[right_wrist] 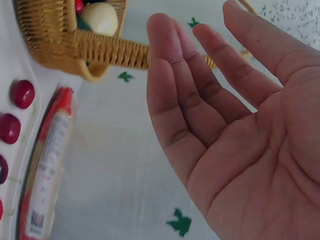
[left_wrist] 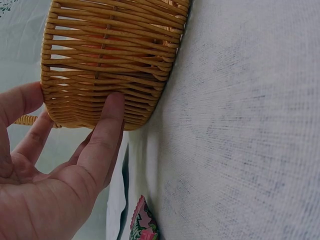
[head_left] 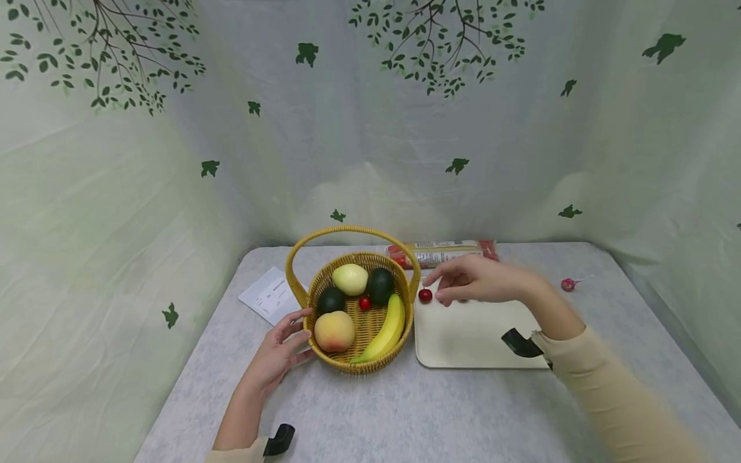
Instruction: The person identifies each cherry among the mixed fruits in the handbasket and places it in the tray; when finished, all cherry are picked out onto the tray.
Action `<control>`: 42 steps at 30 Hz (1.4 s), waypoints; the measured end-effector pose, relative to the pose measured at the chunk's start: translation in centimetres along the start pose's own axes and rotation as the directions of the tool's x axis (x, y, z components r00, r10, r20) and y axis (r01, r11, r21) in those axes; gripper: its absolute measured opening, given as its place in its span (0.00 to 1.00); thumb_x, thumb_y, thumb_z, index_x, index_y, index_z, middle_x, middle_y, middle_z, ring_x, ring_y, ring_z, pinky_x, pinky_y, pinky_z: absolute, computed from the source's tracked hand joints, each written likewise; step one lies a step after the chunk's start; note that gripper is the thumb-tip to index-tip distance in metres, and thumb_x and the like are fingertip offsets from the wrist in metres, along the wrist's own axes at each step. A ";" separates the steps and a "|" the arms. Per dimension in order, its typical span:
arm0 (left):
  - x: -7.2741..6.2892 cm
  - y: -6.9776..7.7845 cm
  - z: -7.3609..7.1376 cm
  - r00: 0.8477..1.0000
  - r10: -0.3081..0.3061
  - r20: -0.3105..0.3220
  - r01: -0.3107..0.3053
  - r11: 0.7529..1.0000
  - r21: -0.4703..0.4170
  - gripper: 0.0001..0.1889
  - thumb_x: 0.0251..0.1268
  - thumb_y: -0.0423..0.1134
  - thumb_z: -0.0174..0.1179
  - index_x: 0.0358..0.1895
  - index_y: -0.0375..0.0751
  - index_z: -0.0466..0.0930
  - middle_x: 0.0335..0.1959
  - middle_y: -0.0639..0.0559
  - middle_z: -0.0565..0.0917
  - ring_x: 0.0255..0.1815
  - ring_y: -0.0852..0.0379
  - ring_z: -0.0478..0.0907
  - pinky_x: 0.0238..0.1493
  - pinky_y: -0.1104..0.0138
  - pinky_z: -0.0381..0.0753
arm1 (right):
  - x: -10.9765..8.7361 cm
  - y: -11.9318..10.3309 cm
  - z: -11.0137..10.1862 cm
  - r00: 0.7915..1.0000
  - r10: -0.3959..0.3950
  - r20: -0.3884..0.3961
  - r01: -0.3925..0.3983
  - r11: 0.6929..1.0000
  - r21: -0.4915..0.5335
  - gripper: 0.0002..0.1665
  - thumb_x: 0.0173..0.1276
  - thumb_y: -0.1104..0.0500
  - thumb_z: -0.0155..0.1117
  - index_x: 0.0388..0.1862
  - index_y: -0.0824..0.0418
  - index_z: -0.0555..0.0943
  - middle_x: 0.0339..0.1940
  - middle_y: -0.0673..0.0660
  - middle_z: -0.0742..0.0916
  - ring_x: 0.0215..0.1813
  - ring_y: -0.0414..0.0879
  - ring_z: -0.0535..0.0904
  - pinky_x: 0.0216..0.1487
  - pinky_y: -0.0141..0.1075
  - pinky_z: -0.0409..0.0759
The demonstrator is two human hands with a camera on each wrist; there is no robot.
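Observation:
A yellow wicker basket (head_left: 360, 370) with an arched handle holds a peach (head_left: 334, 331), a banana (head_left: 386, 334), a pale yellow lemon-like fruit (head_left: 350, 279), two dark green fruits and a small red cherry (head_left: 365, 303). My left hand (head_left: 279, 352) touches the basket's left side, its fingertips resting on the woven wall and rim. Over the back left of a cream tray (head_left: 475, 350) hovers my right hand (head_left: 477, 280), relaxed fingers holding nothing. Just beside its fingertips lies a dark red cherry (head_left: 425, 296). Several cherries (right_wrist: 23, 94) line the tray in the right wrist view.
Behind the tray lies a long red-and-clear packet (head_left: 442, 254). A white printed card (head_left: 269, 294) is left of the basket. On the table's right sits a small pink-red wrapped item (head_left: 569, 284). Leaf-patterned curtains (head_left: 370, 128) enclose the table.

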State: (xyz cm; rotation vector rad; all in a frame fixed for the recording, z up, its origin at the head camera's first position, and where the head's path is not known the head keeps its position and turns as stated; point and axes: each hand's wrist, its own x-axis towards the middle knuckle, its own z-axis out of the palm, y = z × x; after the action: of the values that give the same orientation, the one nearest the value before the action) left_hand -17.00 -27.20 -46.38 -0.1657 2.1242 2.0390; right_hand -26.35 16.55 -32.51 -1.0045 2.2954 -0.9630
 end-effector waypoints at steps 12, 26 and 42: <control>0.2 0.1 0.3 1.000 -0.011 0.006 0.011 1.000 0.022 0.27 0.85 0.37 0.57 0.81 0.48 0.66 0.74 0.38 0.66 0.66 0.50 0.75 0.66 0.49 0.87 | 5.4 -3.0 3.6 0.991 -0.060 0.123 0.074 0.991 -0.114 0.24 0.82 0.46 0.65 0.71 0.53 0.82 0.50 0.46 0.92 0.54 0.42 0.88 0.59 0.38 0.87; 0.1 0.0 0.0 1.000 0.005 0.007 -0.005 1.000 -0.001 0.28 0.83 0.34 0.57 0.81 0.46 0.67 0.72 0.36 0.67 0.66 0.48 0.76 0.66 0.46 0.86 | 11.8 -4.2 5.6 0.959 0.202 0.200 -0.176 0.974 -0.140 0.37 0.81 0.44 0.66 0.83 0.50 0.68 0.53 0.56 0.91 0.43 0.50 0.87 0.32 0.37 0.79; -0.2 0.0 -0.3 1.000 0.002 0.018 -0.002 1.000 0.003 0.28 0.84 0.36 0.58 0.81 0.48 0.66 0.74 0.36 0.66 0.66 0.49 0.76 0.67 0.47 0.86 | 16.5 -3.2 9.0 0.935 0.307 0.179 -0.266 0.939 -0.217 0.40 0.81 0.48 0.66 0.85 0.60 0.65 0.79 0.65 0.75 0.58 0.61 0.88 0.64 0.51 0.87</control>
State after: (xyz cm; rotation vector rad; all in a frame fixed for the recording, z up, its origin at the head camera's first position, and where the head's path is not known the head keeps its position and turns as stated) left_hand -16.79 -27.49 -46.31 -0.1439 2.1178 2.0309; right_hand -29.65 -1.37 -38.03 -0.7687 2.3000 -0.5013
